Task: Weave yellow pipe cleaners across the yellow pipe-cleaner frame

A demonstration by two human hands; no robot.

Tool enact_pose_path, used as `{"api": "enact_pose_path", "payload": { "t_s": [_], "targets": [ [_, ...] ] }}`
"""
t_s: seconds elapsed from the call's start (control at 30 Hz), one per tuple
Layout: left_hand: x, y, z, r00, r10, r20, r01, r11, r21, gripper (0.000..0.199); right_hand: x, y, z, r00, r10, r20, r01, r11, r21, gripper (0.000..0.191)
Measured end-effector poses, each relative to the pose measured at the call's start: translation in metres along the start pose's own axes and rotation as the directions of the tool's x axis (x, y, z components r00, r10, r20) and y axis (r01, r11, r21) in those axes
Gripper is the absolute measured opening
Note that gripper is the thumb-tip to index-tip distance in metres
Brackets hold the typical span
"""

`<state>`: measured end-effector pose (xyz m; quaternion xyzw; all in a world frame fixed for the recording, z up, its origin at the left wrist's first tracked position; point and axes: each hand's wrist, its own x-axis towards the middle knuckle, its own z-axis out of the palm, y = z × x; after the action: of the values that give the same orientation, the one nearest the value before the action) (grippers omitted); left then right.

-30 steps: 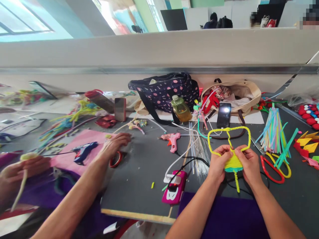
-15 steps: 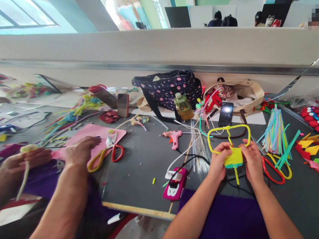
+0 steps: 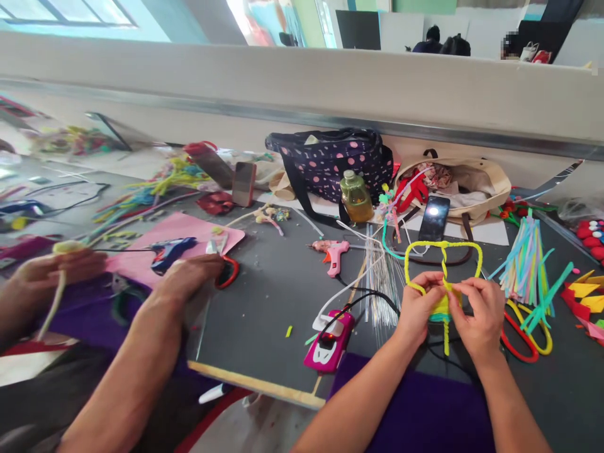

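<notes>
Yellow frame (image 3: 425,243), pinched from 2 sides
Left hand (image 3: 421,306) grips its middle, right hand (image 3: 482,309) pinches just beside; light, even pressure should keep its shape true

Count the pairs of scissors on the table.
2: a red-handled pair at the co-worker's hand; a red-and-yellow-handled pair right of the right hand. Clutter may hide more.

Fuzzy yellow craft piece (image 3: 441,307): wide looped frame at the far end, twisted stem at centre, wrapped panel partly covered by fingers, teal band along its near edge, short twisted tail below. Held between left hand (image 3: 421,304) and right hand (image 3: 478,312).
</notes>
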<state>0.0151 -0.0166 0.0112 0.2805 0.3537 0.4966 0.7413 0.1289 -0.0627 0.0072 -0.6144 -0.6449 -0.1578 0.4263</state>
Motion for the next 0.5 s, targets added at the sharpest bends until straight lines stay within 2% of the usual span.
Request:
{"api": "enact_pose_path", "payload": {
  "t_s": [0.27,0.5],
  "targets": [
    [-0.0011,0.0004,0.0009,1.0,-0.002,0.01,0.002,0.999,0.047,0.024,0.0013,0.0026,-0.0031,0.998,-0.069,-0.001,0.068,0.993,-0.1,0.014],
    [-0.002,0.0017,0.0013,1.0,-0.02,0.02,0.018,0.997,0.077,0.022,0.001,0.0052,-0.0037,0.999,-0.053,0.004,0.053,0.998,-0.035,0.013]
  ]
}}
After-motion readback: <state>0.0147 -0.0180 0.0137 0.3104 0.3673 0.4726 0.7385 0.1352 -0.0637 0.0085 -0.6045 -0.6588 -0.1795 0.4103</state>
